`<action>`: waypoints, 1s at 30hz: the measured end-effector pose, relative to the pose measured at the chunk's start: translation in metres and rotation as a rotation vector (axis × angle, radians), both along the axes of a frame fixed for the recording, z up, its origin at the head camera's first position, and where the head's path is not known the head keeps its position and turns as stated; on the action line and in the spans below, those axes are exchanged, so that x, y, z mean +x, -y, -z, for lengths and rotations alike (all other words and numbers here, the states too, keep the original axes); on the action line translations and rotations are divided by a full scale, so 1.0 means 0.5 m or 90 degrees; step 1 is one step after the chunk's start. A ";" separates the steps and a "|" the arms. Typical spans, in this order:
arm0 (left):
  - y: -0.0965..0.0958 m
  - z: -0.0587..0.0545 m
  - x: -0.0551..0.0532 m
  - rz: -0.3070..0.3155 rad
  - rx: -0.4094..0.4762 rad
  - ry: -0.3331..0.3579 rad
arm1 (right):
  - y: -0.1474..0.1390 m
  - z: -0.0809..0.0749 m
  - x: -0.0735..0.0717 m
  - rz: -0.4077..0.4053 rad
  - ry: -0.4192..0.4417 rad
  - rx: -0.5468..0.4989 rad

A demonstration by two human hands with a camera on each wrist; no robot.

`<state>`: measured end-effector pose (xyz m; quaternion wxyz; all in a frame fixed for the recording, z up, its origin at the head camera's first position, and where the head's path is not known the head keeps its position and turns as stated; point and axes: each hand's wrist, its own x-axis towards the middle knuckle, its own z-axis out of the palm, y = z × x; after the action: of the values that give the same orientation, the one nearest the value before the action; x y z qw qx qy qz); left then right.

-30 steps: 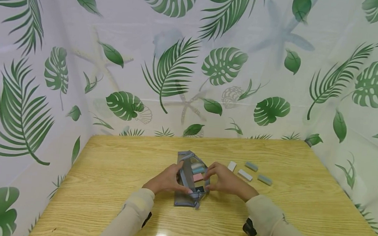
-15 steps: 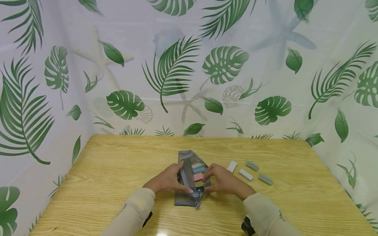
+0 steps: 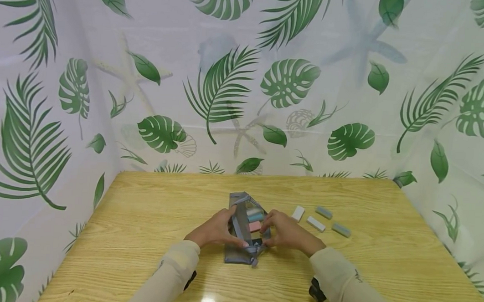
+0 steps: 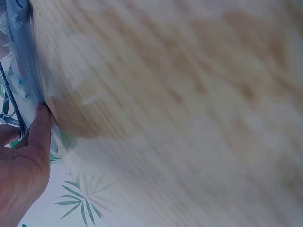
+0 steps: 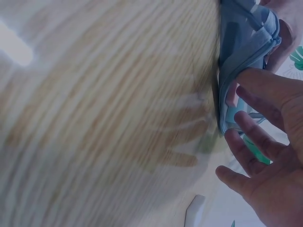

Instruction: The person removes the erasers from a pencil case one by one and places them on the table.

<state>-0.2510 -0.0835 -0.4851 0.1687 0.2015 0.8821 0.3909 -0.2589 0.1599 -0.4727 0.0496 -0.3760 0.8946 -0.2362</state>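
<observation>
A grey-blue zippered pouch (image 3: pixel 236 254) with see-through sides lies on the table in the head view, its mouth spread. My left hand (image 3: pixel 215 229) grips its left side, thumb near the front end of the zipper. At the right rim, my right hand (image 3: pixel 289 232) pinches the edge of the opening. Inside show a pink block (image 3: pixel 255 226), a blue block (image 3: pixel 256 217), a pale one and something dark. The right wrist view has the thumb on the pouch's rim, the other fingers spread. In the left wrist view, fingers (image 4: pixel 40 130) touch the pouch's side.
Right of the pouch lie two white blocks (image 3: pixel 316 224) and two grey-blue blocks (image 3: pixel 341 229), like erasers or chalk. The wood-grain table (image 3: pixel 157 201) is bordered at the back and sides by leaf-printed sheets (image 3: pixel 240 27).
Both hands keep their hold on the pouch, which stays spread. The right forearm has shifted slightly left, and the head view has drifted a little.
</observation>
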 end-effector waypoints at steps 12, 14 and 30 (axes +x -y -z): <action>-0.002 -0.003 0.004 -0.014 -0.034 -0.006 | 0.002 -0.009 -0.003 -0.004 -0.002 -0.002; -0.002 -0.003 0.004 -0.012 -0.028 -0.008 | 0.004 -0.011 -0.004 -0.006 0.002 -0.001; -0.001 -0.003 0.002 -0.002 -0.039 -0.021 | 0.012 -0.010 -0.008 -0.001 0.007 0.016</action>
<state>-0.2501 -0.0828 -0.4835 0.1594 0.2013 0.8967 0.3605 -0.2631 0.1539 -0.4675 0.0596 -0.3750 0.8969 -0.2269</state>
